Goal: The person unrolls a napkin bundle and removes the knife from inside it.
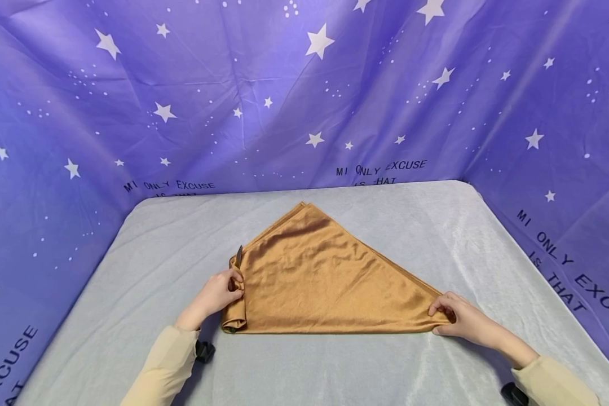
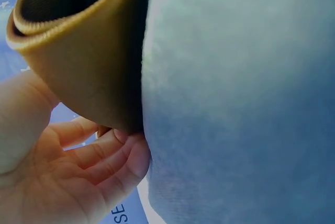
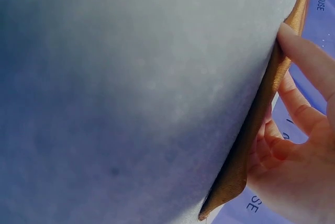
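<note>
A shiny golden-brown cloth lies folded in a triangle, its peak toward the back. Its left end is wound into a roll, and something green shows inside the near opening. From the roll's far end sticks a dark, narrow, pointed thing; the rest of it is hidden in the cloth. My left hand grips the roll from its left side, fingers curled against it. At the opposite end, my right hand pinches the cloth's right corner between thumb and fingers.
Under the cloth is a table with a pale grey-blue cover. Purple curtains with white stars enclose it at the back and both sides. A black device is worn at the left wrist, another at the right.
</note>
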A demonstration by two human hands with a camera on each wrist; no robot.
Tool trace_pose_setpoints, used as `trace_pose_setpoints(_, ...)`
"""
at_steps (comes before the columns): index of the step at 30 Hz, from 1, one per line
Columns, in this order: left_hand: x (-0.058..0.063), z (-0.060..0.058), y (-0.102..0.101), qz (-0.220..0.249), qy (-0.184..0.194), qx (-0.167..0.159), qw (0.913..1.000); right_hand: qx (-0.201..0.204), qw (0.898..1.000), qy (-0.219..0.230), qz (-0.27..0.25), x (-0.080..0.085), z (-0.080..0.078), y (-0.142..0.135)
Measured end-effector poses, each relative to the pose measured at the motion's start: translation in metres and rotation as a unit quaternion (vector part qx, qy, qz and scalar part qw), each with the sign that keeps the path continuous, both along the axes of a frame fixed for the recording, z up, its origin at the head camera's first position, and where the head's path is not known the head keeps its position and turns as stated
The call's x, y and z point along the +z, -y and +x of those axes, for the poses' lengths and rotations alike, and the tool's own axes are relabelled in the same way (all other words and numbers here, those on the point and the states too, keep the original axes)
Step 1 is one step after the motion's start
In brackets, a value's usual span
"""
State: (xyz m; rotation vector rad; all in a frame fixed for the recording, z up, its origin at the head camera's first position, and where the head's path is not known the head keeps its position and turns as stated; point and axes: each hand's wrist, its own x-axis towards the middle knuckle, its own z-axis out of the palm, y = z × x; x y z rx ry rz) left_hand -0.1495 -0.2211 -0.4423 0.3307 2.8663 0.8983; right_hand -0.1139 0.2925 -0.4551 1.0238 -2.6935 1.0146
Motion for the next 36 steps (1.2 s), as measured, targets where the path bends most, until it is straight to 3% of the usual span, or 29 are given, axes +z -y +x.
trace_pose_setpoints(8,0.000,0.000,0.000,-0.007,-0.008,0.004,0.9999,0.008,1.000,-0.003,-0.004,-0.003,-0.001,-0.002)
trace_pose_setpoints(15,0.001,-0.002,-0.003,-0.012,0.002,0.032,0.9994,0.009,1.000,-0.002,-0.004,-0.004,-0.001,-0.003)
trace_pose_setpoints(21,0.001,-0.002,0.002,-0.016,-0.023,0.034,0.9990,0.010,1.000,0.004,-0.001,-0.002,0.000,-0.003)
trace_pose_setpoints(28,0.000,0.000,0.014,0.042,-0.023,0.019,0.9987,0.010,1.000,-0.002,-0.002,-0.002,-0.001,-0.002)
trace_pose_setpoints(36,0.000,0.001,0.024,0.119,-0.023,0.028,0.9922,0.009,1.000,0.002,-0.003,-0.001,-0.001,0.000)
